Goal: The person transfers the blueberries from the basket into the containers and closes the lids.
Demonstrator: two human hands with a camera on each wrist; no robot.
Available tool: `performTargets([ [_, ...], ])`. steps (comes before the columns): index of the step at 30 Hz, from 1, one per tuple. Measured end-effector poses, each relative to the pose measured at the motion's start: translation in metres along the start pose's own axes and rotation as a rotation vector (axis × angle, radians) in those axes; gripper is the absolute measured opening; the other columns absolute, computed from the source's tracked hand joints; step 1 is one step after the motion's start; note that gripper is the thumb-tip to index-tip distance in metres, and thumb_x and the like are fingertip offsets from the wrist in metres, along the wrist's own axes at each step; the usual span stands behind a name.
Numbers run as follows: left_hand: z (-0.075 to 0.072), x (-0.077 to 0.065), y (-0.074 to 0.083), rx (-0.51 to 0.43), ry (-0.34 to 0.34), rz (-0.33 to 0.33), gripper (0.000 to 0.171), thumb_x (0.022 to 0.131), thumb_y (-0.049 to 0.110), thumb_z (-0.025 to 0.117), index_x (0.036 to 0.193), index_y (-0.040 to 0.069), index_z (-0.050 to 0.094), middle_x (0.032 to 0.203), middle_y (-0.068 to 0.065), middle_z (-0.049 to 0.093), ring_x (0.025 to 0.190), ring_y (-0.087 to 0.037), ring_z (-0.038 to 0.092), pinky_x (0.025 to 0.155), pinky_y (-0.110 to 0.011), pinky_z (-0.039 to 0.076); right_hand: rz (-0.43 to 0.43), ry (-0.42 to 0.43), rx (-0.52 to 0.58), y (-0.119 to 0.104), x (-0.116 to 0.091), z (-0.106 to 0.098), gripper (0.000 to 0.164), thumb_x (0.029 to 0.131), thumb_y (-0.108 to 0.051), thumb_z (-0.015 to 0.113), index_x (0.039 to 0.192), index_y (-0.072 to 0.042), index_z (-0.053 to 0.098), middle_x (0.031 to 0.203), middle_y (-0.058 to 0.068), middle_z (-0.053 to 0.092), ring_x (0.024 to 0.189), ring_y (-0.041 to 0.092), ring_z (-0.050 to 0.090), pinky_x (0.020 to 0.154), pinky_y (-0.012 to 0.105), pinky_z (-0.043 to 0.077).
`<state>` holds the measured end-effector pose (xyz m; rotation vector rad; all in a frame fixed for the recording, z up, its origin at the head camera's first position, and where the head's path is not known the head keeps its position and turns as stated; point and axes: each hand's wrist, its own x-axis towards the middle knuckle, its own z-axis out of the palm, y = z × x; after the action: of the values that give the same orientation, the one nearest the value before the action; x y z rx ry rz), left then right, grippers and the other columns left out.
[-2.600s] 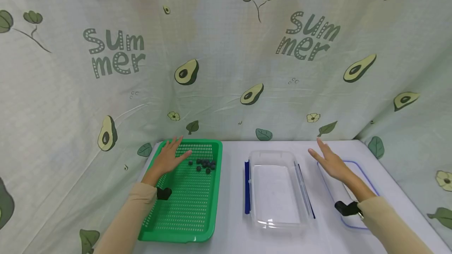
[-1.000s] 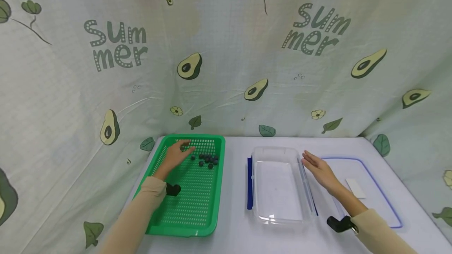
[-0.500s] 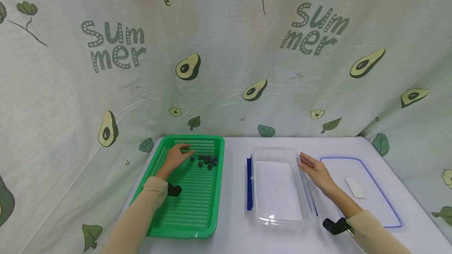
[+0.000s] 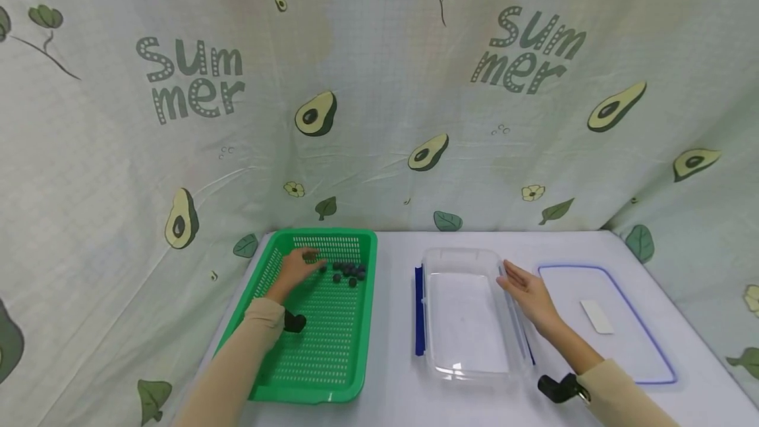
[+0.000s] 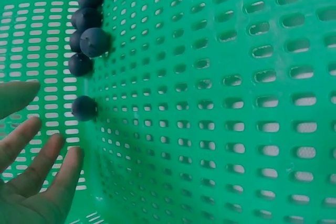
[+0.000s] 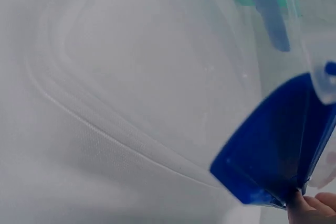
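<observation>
My left hand (image 4: 294,271) is inside the green basket (image 4: 367,321), with its thumb and fingers parted and nothing between them. Several dark blue blueberries (image 5: 95,42) lie along the basket's far right part; one lone blueberry (image 5: 84,108) sits closest to the fingertips. A clear plastic container (image 4: 465,374) stands mid-table, lidless, its blue side flaps folded out. My right hand (image 4: 530,290) grips its right wall near the back, fingertips at the end of a blue flap (image 6: 273,145). Pinkish skin shows through the clear plastic there.
To the right of the container lies a clear lid (image 4: 637,354) with a blue edge, a white rectangular piece (image 4: 596,316) on it. A printed cloth (image 4: 379,84) hangs right behind the white table (image 4: 394,374).
My left hand has come down into the basket and its fingers have drawn closer together, near the lone blueberry. The right hand has moved left from over the lid to the container's wall.
</observation>
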<state>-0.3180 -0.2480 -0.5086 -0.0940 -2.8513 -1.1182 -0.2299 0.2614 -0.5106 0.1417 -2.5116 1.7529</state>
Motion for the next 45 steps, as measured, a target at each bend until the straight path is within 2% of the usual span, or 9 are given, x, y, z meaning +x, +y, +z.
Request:
performTargets([
  [8,0.006,-0.002,-0.001,-0.043,0.027,-0.027,0.029,0.091,0.012,0.075,0.109,-0.010,0.069,0.108,-0.026,0.069,0.104,-0.041,0.064,0.092,-0.054,0.050,-0.026,0.076,0.029,0.002,-0.006,0.008,0.053,0.102,-0.008,0.059,0.143,0.018,0.036,0.145,0.031,0.038,0.130,0.044,0.041,0.088,0.004,0.040],
  [15,0.012,0.001,-0.005,-0.071,0.050,-0.062,0.027,0.088,0.012,0.078,0.106,-0.008,0.072,0.104,-0.023,0.071,0.102,-0.039,0.066,0.093,-0.051,0.050,-0.036,0.155,0.017,0.006,-0.006,0.014,0.050,0.102,-0.012,0.060,0.141,0.014,0.043,0.142,0.027,0.044,0.128,0.041,0.044,0.087,0.004,0.040],
  [19,0.013,0.002,-0.011,-0.096,0.060,-0.023,0.025,0.085,0.017,0.081,0.099,-0.004,0.075,0.096,-0.017,0.074,0.094,-0.034,0.069,0.088,-0.046,0.053,-0.033,0.196,-0.016,0.004,-0.007,0.017,0.047,0.101,-0.013,0.062,0.139,0.011,0.049,0.139,0.024,0.050,0.125,0.036,0.050,0.085,0.003,0.041],
  [23,0.013,0.001,-0.011,-0.102,0.053,-0.005,0.024,0.083,0.016,0.082,0.096,-0.003,0.075,0.092,-0.016,0.074,0.090,-0.033,0.069,0.086,-0.047,0.053,-0.031,0.246,-0.055,0.003,-0.007,0.019,0.044,0.099,-0.014,0.065,0.135,0.009,0.054,0.133,0.024,0.056,0.113,0.012,0.060,0.082,0.003,0.043],
  [26,0.015,0.001,-0.006,-0.097,0.039,-0.040,0.023,0.084,0.008,0.080,0.099,-0.007,0.073,0.095,-0.020,0.073,0.094,-0.037,0.068,0.090,-0.051,0.051,-0.033,0.269,-0.065,0.003,-0.008,0.020,0.044,0.098,-0.014,0.066,0.134,0.009,0.056,0.131,0.024,0.058,0.101,-0.011,0.056,0.081,0.003,0.043],
  [28,0.017,0.002,-0.006,-0.089,0.036,-0.048,0.022,0.084,0.006,0.080,0.100,-0.009,0.073,0.096,-0.021,0.073,0.095,-0.038,0.068,0.090,-0.052,0.051,-0.034,0.278,-0.066,0.003,-0.009,0.020,0.044,0.098,-0.014,0.066,0.134,0.009,0.057,0.129,0.025,0.059,0.095,-0.018,0.052,0.080,0.003,0.043],
  [35,0.022,0.006,-0.008,-0.062,0.025,-0.071,0.022,0.083,0.004,0.081,0.100,-0.008,0.073,0.097,-0.021,0.073,0.094,-0.037,0.069,0.091,-0.050,0.051,-0.024,0.288,-0.094,0.004,-0.009,0.020,0.044,0.099,-0.018,0.066,0.134,0.007,0.057,0.128,0.024,0.061,0.094,-0.020,0.050,0.080,0.002,0.041],
  [42,0.024,0.006,-0.013,-0.078,0.054,-0.063,0.020,0.080,0.000,0.082,0.097,-0.007,0.075,0.091,-0.020,0.073,0.089,-0.035,0.070,0.083,-0.047,0.056,-0.003,0.288,-0.122,0.006,-0.009,0.020,0.045,0.099,-0.021,0.066,0.135,0.004,0.058,0.130,0.020,0.061,0.101,-0.005,0.057,0.081,0.002,0.042],
  [45,0.023,0.006,-0.014,-0.102,0.052,-0.045,0.019,0.079,-0.001,0.082,0.095,-0.008,0.074,0.089,-0.020,0.073,0.087,-0.035,0.071,0.081,-0.047,0.056,0.006,0.291,-0.133,0.007,-0.010,0.020,0.044,0.099,-0.022,0.066,0.135,0.003,0.058,0.131,0.018,0.061,0.101,-0.007,0.056,0.080,0.002,0.042],
])
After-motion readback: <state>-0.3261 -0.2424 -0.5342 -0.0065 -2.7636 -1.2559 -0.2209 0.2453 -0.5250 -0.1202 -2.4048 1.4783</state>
